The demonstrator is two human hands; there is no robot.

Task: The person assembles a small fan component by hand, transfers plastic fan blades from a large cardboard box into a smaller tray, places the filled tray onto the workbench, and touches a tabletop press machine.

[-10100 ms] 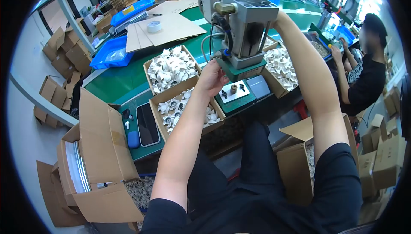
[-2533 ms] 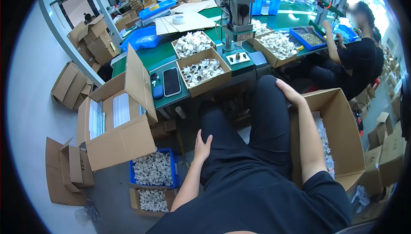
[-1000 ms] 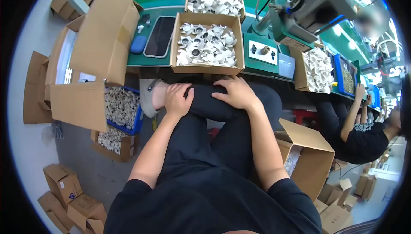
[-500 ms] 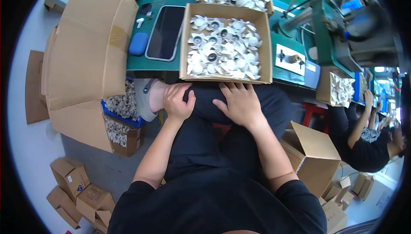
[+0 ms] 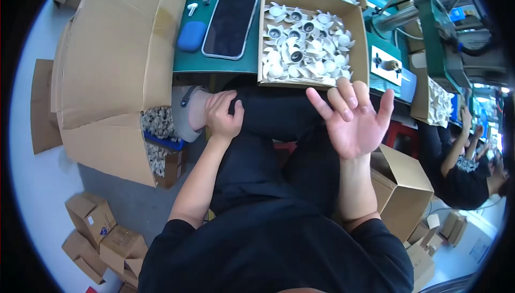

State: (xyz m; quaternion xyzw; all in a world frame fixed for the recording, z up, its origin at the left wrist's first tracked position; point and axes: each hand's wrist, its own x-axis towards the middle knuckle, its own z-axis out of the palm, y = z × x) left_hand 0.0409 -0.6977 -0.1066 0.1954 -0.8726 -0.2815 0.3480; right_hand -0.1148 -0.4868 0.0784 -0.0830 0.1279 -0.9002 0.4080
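My left hand [image 5: 224,116] rests on my raised lower leg near the ankle, fingers spread over the dark trousers, holding nothing. My right hand [image 5: 354,124] is lifted palm up with fingers apart and partly curled, empty, just in front of a cardboard box [image 5: 316,83] at the table's edge. Inside that box lie several white finned parts [image 5: 322,66], some showing dark round centres. Left of the box a phone [image 5: 230,24] lies flat beside a blue case [image 5: 191,36] and a white earbud [image 5: 192,9].
A metal plate with a brass fitting [image 5: 386,67] sits under a green and grey press [image 5: 432,41] at the right. A large open carton [image 5: 107,51] stands left, another carton [image 5: 402,191] right of my legs. A person in black [image 5: 464,185] sits at far right.
My right hand has risen from my leg and turned palm up. My left hand stays on the leg. Earlier, both hands were up at the press. The view has since tilted down.
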